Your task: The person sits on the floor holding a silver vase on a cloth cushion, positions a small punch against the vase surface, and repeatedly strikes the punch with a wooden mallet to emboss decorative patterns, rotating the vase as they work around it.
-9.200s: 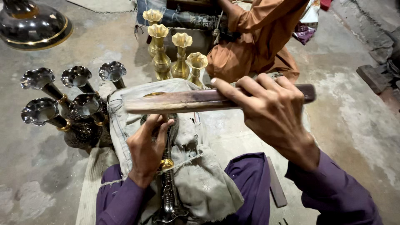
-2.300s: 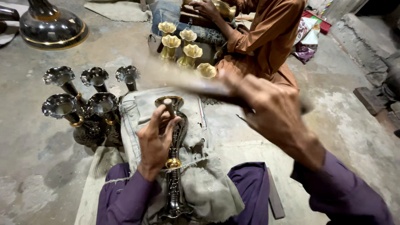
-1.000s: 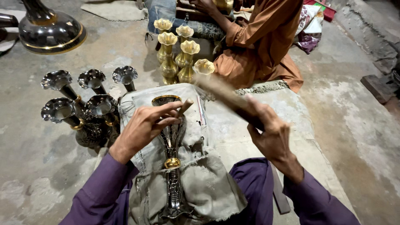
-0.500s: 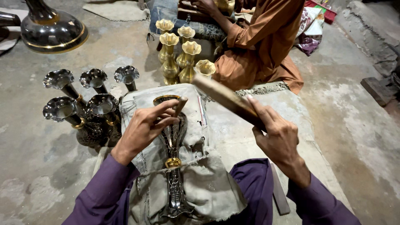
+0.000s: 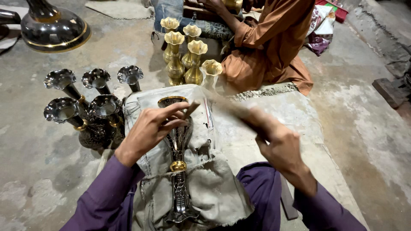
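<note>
Left hand (image 5: 152, 128) pins the vase (image 5: 177, 145) steady on the lap cloth (image 5: 205, 196), fingers pinching a stick tip; right hand (image 5: 278, 145) grips the blurred, probably wooden stick (image 5: 231, 112).

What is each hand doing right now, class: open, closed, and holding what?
Left hand: fingers pinching a small tool against the dark engraved vase.
Right hand: closed round a blurred wooden stick.
</note>
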The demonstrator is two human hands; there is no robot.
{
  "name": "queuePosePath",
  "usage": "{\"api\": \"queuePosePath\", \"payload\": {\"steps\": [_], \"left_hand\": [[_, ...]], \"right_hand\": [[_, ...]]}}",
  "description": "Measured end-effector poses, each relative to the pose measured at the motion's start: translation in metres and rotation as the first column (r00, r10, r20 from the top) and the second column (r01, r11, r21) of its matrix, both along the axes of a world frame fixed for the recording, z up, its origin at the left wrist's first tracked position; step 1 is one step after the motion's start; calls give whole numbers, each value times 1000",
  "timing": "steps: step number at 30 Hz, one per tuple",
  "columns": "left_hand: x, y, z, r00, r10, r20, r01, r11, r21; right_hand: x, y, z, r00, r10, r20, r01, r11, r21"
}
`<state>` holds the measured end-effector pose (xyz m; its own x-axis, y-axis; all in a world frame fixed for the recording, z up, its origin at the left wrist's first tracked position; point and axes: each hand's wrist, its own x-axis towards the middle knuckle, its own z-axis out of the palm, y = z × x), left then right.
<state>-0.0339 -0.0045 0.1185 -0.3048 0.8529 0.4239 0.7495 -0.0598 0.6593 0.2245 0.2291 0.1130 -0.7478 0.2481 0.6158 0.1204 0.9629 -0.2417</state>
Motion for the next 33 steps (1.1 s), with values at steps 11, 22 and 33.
{"api": "queuePosePath", "payload": {"steps": [11, 22, 33], "left_hand": [[2, 2, 13, 994, -109, 10, 109, 993, -34], [1, 1, 3, 999, -41, -21, 40, 998, -42], [12, -3, -6, 996, 51, 66, -54, 997, 49]], "right_hand": [[9, -10, -34, 925, -29, 378, 101, 980, -171], [10, -4, -21, 995, -98, 18, 97, 995, 37], [11, -13, -7, 985, -163, 62, 161, 986, 39]]}}
